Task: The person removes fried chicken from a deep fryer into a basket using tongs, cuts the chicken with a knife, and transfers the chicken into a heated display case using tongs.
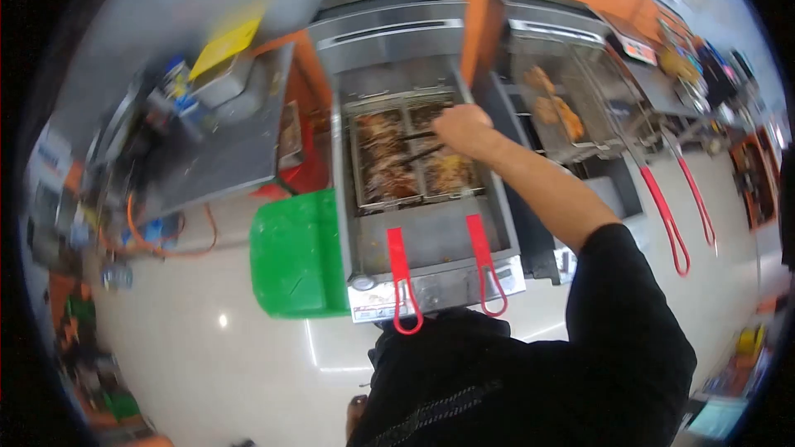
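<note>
My right hand [462, 126] is closed around dark tongs [424, 153], reaching over the fryer [431, 240] from the right. The two arms of the tongs point left over two wire baskets sitting side by side in the fryer. Browned pieces of food bubble in the left basket [385, 157] and the right basket [451, 174]; the kind of food is blurred. Their red handles [399, 261] stick out over the fryer's front edge. A small skin-toned patch low beside my body may be part of my left hand [356, 412]; its fingers cannot be made out.
On the right, a second fryer holds a raised basket [563, 108] with golden fried pieces; red handles [662, 215] project forward. A green bin [298, 257] stands against the fryer's left side. Further left is a steel table [215, 157] with a metal container and yellow board [228, 45].
</note>
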A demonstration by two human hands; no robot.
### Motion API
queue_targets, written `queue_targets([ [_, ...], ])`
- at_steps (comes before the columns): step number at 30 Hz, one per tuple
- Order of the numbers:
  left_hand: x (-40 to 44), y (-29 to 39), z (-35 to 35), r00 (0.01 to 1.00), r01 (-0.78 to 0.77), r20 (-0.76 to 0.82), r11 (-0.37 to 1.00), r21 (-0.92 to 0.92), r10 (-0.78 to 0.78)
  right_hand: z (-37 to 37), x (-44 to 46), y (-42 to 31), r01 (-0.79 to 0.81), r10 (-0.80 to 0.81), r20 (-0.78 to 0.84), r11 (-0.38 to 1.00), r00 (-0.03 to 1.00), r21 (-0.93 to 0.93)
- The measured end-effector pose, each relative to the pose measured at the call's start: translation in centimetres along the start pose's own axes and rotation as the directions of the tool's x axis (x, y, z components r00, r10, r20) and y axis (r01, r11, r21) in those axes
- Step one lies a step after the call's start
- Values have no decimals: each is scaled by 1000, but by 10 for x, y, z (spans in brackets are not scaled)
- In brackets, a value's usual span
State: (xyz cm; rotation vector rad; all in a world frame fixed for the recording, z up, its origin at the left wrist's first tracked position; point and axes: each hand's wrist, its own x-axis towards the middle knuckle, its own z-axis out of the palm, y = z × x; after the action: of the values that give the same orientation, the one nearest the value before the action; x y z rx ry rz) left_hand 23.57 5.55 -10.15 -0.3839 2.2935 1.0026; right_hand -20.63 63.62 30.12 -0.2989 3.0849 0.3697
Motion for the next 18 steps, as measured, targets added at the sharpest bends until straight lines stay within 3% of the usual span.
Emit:
queue_targets([
  [1, 1, 4, -5, 999, -31, 18, 996, -81, 32, -10, -6, -3, 33, -32, 49, 999, 998, -16],
  [3, 9, 5, -9, 998, -25, 59, 999, -38, 27, -3, -2, -2, 40, -38, 158, 999, 987, -10],
  [9, 24, 20, -21, 991, -78, 114, 995, 68, 70, 9, -10, -6, 48, -43, 97, 998, 994, -50],
  [13, 25, 23, -25, 990, -123, 77, 987, 104, 115, 15, -5, 1, -35, 35, 54, 999, 998, -6],
  [14, 16, 40, -30, 993, -46, 103, 995, -91, 55, 14, -4, 4, -48, 48, 46, 999, 998, 0],
  [16, -4, 84, -39, 986, 130, 155, 878, -460, -65, 13, 4, 5, -79, 79, 46, 997, 996, 11],
  [18, 0, 87, -41, 978, 113, 204, 935, -336, -45, 21, 18, 2, -120, 118, 61, 993, 991, 22],
])
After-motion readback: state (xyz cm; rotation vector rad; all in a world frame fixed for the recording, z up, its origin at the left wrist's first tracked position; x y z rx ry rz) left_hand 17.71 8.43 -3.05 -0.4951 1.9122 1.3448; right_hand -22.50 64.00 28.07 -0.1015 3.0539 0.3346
